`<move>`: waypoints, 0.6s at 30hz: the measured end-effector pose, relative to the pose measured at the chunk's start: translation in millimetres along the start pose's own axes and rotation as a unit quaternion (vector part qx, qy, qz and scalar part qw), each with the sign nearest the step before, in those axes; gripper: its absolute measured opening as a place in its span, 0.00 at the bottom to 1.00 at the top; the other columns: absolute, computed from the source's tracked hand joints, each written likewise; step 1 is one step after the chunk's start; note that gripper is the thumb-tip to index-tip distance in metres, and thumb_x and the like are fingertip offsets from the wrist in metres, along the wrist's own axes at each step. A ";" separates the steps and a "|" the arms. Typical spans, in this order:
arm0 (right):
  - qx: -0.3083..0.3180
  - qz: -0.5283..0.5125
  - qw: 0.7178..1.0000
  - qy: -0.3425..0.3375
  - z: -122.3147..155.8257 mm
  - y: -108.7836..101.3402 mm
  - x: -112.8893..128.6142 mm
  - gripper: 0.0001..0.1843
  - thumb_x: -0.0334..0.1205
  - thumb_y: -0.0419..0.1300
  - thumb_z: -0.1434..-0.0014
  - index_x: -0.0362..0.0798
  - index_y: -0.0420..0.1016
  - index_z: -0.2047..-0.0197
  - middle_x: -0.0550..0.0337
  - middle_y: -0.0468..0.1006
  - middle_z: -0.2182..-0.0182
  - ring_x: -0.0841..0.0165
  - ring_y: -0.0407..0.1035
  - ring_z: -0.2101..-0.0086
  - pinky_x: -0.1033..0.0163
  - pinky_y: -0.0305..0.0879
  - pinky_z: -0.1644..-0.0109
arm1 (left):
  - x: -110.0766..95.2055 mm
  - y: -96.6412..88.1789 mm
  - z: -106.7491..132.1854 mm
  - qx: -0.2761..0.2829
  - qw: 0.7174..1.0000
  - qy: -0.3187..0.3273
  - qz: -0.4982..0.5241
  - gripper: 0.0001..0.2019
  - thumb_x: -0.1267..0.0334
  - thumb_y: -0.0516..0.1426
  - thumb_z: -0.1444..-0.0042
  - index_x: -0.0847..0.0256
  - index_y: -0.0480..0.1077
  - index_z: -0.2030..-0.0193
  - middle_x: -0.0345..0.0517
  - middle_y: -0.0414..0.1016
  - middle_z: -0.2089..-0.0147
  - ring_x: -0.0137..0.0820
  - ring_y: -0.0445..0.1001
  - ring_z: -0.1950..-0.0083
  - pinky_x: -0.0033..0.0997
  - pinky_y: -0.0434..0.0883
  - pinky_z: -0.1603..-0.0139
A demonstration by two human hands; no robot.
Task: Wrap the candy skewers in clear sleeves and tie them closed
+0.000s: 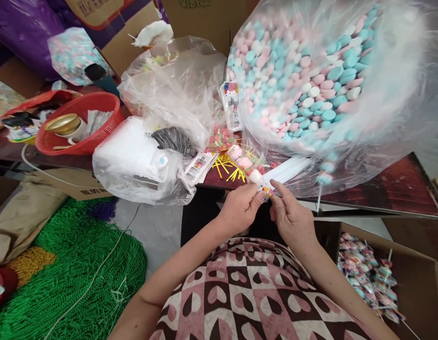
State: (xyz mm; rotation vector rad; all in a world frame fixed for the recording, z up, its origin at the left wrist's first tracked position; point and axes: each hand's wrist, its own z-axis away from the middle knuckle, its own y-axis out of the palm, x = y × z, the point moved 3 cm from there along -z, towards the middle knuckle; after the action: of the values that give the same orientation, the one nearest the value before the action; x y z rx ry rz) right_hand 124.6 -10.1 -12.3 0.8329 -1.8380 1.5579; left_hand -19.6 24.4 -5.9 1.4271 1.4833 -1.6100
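Observation:
Both my hands meet just past the front edge of the table. My left hand is closed, thumb against fingers, on a small printed candy wrapper. From the other side my right hand pinches the same wrapper, its index finger stretched along it. Pink and white marshmallows lie just beyond the fingertips; whether they are inside the held wrapper I cannot tell. Yellow twist ties are spread beside them, and white sticks lie behind my right hand.
A big clear bag of pastel marshmallows fills the right of the table. Left stand a bag of white material and a red basket. Printed cards lie mid-table. Below right, a carton holds wrapped candies; green beads cover the left floor.

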 end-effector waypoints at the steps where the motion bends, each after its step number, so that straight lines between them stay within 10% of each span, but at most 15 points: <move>1: 0.006 0.006 1.000 -0.007 -0.8 0.7 0.4 0.26 0.52 0.46 0.33 0.45 0.69 0.41 0.66 0.69 0.84 0.69 0.64 0.83 0.65 0.59 0.74 | 0.9 1.9 0.4 0.002 1.000 0.002 0.000 0.18 0.49 0.47 0.36 0.58 0.63 0.72 0.43 0.65 0.73 0.31 0.62 0.71 0.32 0.57 0.67; 9: -0.017 -0.042 0.999 -0.015 1.2 9.4 2.4 0.23 0.49 0.45 0.32 0.47 0.75 0.49 0.64 0.70 0.83 0.70 0.65 0.83 0.65 0.62 0.75 | 11.6 5.2 13.3 0.004 0.985 -0.070 0.157 0.18 0.48 0.52 0.39 0.61 0.67 0.69 0.41 0.68 0.72 0.28 0.65 0.68 0.29 0.63 0.63; 14: -0.031 -0.030 0.999 -0.032 2.5 14.0 2.3 0.21 0.47 0.46 0.33 0.47 0.74 0.48 0.63 0.72 0.82 0.70 0.67 0.82 0.64 0.63 0.74 | 20.9 -0.2 10.2 -0.082 0.889 -0.147 0.426 0.22 0.43 0.56 0.44 0.58 0.72 0.53 0.45 0.75 0.58 0.30 0.71 0.57 0.30 0.66 0.53; 18: -0.008 0.013 0.998 -0.058 4.1 19.7 5.3 0.21 0.45 0.46 0.32 0.47 0.73 0.47 0.61 0.73 0.81 0.69 0.68 0.81 0.64 0.64 0.73 | 13.8 5.4 -2.7 -0.036 0.830 -0.179 0.527 0.21 0.45 0.63 0.50 0.62 0.75 0.60 0.47 0.77 0.60 0.28 0.70 0.65 0.29 0.67 0.59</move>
State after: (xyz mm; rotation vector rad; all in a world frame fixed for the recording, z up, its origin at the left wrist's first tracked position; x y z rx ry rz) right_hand 105.9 -12.2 -21.1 0.9115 -1.9484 1.5375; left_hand -18.1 29.1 -20.1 1.3876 0.3445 -0.9797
